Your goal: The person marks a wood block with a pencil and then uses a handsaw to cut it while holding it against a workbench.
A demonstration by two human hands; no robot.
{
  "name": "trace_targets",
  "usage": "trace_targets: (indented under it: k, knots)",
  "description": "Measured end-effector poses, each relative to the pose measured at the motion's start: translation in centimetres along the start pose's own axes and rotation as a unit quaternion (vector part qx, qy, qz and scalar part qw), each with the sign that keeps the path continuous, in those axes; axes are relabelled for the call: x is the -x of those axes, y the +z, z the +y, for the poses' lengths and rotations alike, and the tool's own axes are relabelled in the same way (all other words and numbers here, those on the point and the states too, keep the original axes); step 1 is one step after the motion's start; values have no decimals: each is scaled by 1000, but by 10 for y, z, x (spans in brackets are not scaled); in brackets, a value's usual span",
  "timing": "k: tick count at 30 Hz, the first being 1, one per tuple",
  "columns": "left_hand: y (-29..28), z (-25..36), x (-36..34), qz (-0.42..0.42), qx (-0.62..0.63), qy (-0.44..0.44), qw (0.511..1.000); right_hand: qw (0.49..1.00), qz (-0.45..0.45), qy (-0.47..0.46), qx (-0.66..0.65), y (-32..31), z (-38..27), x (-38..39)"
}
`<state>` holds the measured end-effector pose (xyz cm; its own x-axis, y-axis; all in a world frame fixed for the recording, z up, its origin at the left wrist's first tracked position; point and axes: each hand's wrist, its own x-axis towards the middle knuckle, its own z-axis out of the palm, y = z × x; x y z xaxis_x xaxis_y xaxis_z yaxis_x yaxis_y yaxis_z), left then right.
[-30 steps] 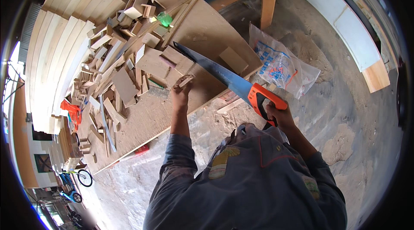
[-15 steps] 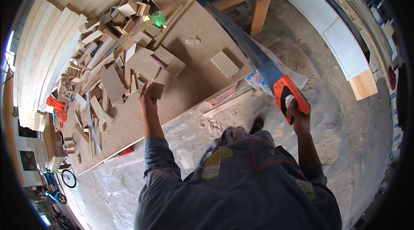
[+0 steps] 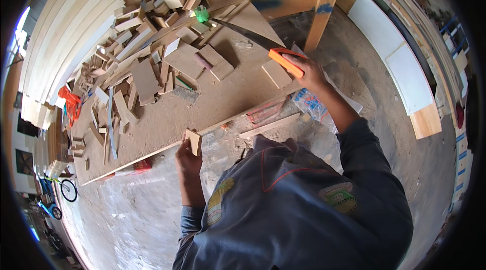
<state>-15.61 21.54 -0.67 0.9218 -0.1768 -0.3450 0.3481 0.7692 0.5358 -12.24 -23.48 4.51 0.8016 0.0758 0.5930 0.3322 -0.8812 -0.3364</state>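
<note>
My left hand (image 3: 188, 156) is closed around a small wooden block (image 3: 194, 140) at the front edge of the wooden bench (image 3: 162, 118). My right hand (image 3: 309, 75) grips the orange handle (image 3: 286, 62) of a handsaw, whose dark blade (image 3: 243, 32) points up and left over the bench's far right part. Just below the saw handle lies a small rectangular board (image 3: 276, 74). Joined boxy wooden pieces (image 3: 183, 62) and a green plastic container (image 3: 201, 14) lie on the bench to the left of the blade.
Many offcuts (image 3: 139, 80) cover the bench's left, before stacked pale planks (image 3: 66, 37). An orange bag (image 3: 69, 99) hangs among them. On the floor right of the bench are a plastic bag (image 3: 311, 105) and wood strip (image 3: 268, 125). White panels (image 3: 385, 47) line the right; bicycles (image 3: 68, 190) stand lower left.
My left hand has drawn back from among the bench pieces to its front edge with the block. My right hand has swung the saw up and leftward over the bench.
</note>
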Motion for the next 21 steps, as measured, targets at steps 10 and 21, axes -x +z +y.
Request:
trace_targets:
  k: [10, 21]
  knots:
    - [13, -2, 11, -13, -52, 85, 995, 992, 90, -6, -85, 46, -33, -25]
    - [58, -53, -16, -12, 66, -3, 998, 939, -117, -317, -59, 37, 15, -85]
